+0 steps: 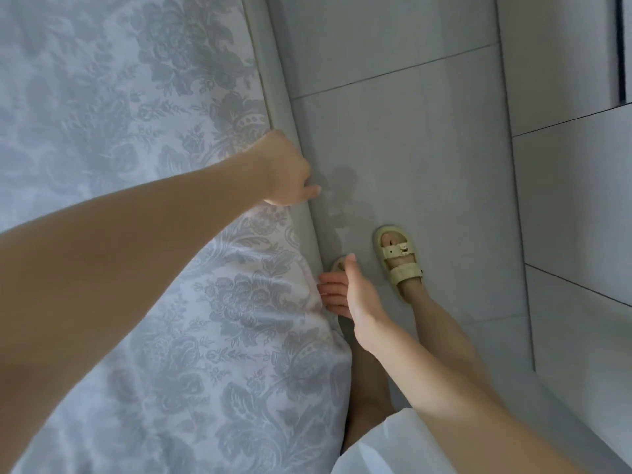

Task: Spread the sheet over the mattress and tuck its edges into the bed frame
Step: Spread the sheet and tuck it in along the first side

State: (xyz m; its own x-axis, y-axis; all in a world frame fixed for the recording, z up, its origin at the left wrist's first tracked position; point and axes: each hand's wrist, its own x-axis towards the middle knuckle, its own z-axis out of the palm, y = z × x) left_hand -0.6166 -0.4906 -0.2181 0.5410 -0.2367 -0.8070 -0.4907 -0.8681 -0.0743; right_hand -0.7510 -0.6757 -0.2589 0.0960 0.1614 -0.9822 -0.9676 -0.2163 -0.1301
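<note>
Your right hand (352, 295), 5 o'clock, lays straight fingers on the sheet (136, 165) edge, tips partly hidden. Ribbed pale sandal (398, 261) just beyond. Left hand (287, 169), centre, curls over the floral-patterned sheet beside the grey bed frame (266, 63); whether it clamps cloth cannot be told. Smooth floor tiles (410, 148), 2 o'clock.

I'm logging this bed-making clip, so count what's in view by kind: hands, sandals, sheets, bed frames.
Hands: 2, left hand and right hand
Sandals: 2, clear sandal and half-hidden sandal
Sheet: 1
Bed frame: 1
Total: 6
</note>
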